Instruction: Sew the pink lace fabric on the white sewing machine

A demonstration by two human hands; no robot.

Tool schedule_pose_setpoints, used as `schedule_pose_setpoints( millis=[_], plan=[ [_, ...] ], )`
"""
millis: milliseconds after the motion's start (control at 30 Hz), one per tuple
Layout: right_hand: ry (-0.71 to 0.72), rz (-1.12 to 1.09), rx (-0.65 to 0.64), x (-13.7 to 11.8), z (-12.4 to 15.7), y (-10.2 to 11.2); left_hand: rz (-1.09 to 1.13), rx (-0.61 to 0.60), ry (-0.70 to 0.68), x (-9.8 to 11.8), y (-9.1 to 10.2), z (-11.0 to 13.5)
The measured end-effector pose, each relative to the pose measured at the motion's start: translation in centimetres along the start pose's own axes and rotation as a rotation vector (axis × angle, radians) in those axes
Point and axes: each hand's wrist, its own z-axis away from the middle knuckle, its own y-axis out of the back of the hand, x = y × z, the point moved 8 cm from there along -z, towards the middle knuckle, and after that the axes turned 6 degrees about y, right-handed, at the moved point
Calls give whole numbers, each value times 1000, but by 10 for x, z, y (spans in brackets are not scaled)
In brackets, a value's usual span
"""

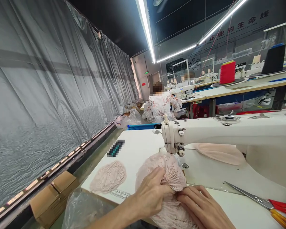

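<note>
A bunched piece of pale pink lace fabric (173, 173) lies at the table's front, just below the head of a white sewing machine (219, 128). My left hand (152, 190) is closed on its gathered middle. Against the right side of the same fabric presses my right hand (197, 203), its fingers bent over the edge and closed on it. Part of the lace hangs down between my wrists. To the left rests a second pale pink lace piece (109, 176), near a ruler scale (120, 194) on the table edge.
Scissors (252, 195) with red and yellow handles lie at the right. Smooth pink fabric (219, 153) sits under the machine arm. A cardboard box (52, 198) and clear plastic bag (83, 208) stand at lower left. A person in a floral top (160, 106) sits ahead.
</note>
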Motion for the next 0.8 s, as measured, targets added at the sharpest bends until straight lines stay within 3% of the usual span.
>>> schedule_pose_setpoints(
  millis=[167,333,433,567,800],
  plan=[
    [-62,-11,56,7,-2,-2,62,21,12,-1,-5,7],
    [-136,17,204,3,-1,10,68,197,34,-12,-6,4],
    [-136,-13,118,-5,3,10,112,233,31,-16,-2,2],
    [11,34,-65,-22,8,-3,121,207,-18,-14,0,2],
    [38,99,3,-26,5,-3,25,107,-77,-5,-6,7]
  ],
)
